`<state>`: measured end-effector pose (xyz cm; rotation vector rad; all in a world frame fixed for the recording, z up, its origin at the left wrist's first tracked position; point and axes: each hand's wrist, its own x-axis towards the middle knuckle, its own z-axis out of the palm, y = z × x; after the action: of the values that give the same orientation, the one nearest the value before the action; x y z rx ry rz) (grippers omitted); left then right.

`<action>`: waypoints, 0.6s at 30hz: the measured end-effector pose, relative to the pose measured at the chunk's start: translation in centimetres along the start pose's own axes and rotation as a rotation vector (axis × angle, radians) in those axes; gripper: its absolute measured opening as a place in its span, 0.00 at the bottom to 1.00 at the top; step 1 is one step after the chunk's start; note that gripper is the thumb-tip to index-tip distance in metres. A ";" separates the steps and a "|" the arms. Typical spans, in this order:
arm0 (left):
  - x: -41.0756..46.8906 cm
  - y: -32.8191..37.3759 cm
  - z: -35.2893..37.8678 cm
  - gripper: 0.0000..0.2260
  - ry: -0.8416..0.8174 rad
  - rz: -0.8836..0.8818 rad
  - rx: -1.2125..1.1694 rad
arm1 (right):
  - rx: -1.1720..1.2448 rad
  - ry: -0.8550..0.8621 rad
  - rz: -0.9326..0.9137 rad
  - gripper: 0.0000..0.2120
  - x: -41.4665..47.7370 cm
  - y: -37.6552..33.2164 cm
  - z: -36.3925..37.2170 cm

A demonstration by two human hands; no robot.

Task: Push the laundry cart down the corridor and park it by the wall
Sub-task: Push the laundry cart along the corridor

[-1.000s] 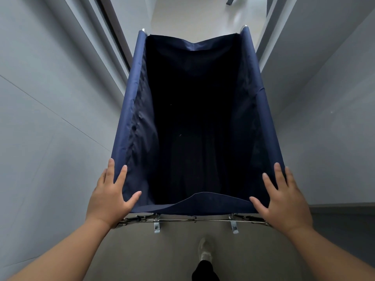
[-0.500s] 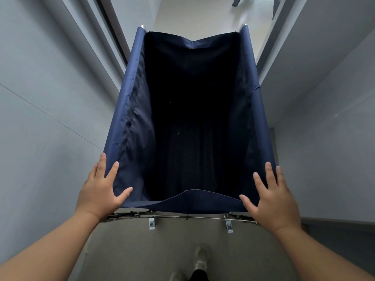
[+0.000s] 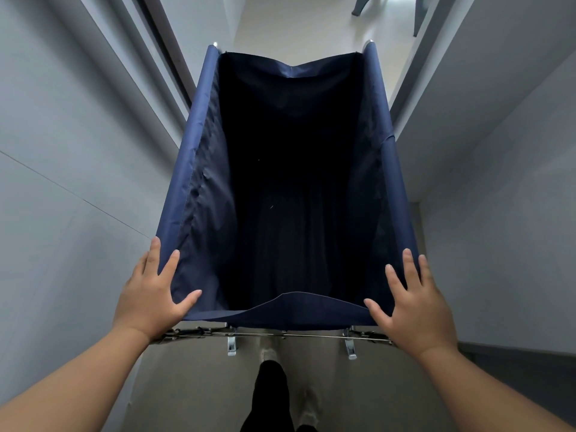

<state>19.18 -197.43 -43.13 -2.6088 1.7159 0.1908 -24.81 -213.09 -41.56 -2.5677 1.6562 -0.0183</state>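
Laundry cart [image 3: 193,169] rolled farther ahead — left hand [image 3: 149,299], right hand [image 3: 416,307] flat on near corners.

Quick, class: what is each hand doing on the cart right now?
Left hand: open, fingers spread on the laundry cart.
Right hand: open, spread on its right corner.

You are in a narrow indoor corridor. Plain grey walls [image 3: 62,151] stand close on both sides of you. A dark door frame [image 3: 162,42] runs along the left wall. The floor [image 3: 280,20] is pale and smooth. Far ahead the corridor opens, and grey chair legs [image 3: 363,6] stand there.
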 end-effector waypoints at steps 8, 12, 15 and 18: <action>1.5 -0.2 0.0 0.41 -0.010 0.007 -0.006 | -0.009 -0.001 -0.004 0.37 1.3 -0.2 0.2; 2.6 -0.1 -0.1 0.41 -0.014 0.008 -0.010 | -0.011 0.002 0.004 0.37 2.3 -0.1 0.2; 3.5 -0.1 -0.3 0.41 -0.018 0.004 -0.027 | -0.010 0.000 0.005 0.37 3.4 -0.1 0.4; 4.4 0.0 -0.6 0.41 -0.020 0.006 -0.035 | -0.014 0.001 0.008 0.37 4.2 0.0 0.6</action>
<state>20.98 -201.50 -43.00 -2.6173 1.7299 0.2483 -22.99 -216.90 -42.28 -2.5716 1.6730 -0.0074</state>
